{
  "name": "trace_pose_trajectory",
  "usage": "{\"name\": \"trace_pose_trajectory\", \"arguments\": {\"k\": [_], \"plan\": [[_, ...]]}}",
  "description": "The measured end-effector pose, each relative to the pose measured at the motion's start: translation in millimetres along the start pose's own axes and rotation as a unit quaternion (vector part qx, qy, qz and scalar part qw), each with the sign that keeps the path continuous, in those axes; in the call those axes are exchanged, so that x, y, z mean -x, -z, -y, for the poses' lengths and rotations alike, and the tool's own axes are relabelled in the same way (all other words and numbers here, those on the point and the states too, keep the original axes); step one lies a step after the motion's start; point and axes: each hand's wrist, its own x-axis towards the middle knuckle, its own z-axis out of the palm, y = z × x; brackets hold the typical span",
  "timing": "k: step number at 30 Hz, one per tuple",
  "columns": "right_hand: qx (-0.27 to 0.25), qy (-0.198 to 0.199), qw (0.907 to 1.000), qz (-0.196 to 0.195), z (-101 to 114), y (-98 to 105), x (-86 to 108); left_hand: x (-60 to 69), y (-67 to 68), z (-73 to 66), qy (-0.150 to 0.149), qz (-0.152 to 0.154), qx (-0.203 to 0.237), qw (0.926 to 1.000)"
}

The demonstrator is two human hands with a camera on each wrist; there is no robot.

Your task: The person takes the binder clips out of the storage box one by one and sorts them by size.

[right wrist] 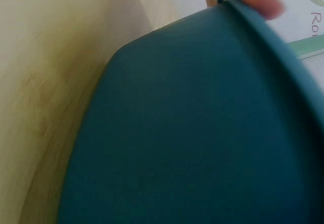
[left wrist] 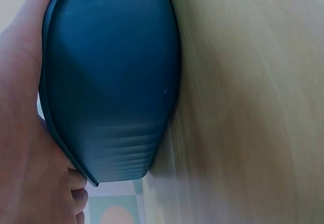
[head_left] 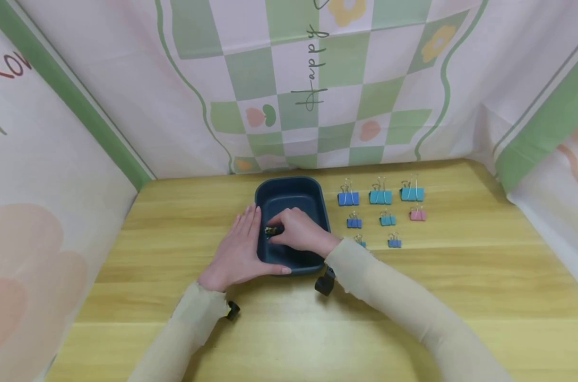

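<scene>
A dark blue-green rectangular box [head_left: 293, 184] stands on the wooden table. My left hand [head_left: 236, 249] lies along its left rim with fingers straight and the thumb stretched over the near rim; in the left wrist view, that hand [left wrist: 25, 128] rests against the rim beside the box's outer wall [left wrist: 111, 77]. Reaching inside the box, my right hand [head_left: 300, 231] pinches a small dark object with yellowish, shiny marks [head_left: 273, 231], perhaps a clip; the fingers partly cover it. Only the box's outer wall [right wrist: 187, 118] and a fingertip at the rim show in the right wrist view.
Right of the box, binder clips stand in rows: a large blue clip [head_left: 348, 199], large teal clips [head_left: 380, 197], smaller blue [head_left: 354, 222], teal [head_left: 387, 219] and pink clips [head_left: 417, 214], and a tiny blue clip [head_left: 394, 243]. A patterned curtain [head_left: 298, 127] hangs behind the table.
</scene>
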Motion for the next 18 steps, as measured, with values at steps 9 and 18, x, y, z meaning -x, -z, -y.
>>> {"name": "trace_pose_trajectory", "arguments": {"k": [9, 18], "plan": [[0.014, 0.018, 0.9997, 0.013, -2.1, -2.4, -3.4, 0.6, -0.2, -0.5, -0.002, -0.002, 0.008, 1.0000], [0.029, 0.023, 0.9987, 0.034, -3.0, -2.6, -3.9, 1.0, 0.9, -1.1, -0.003, 0.004, 0.014, 0.9999]]}}
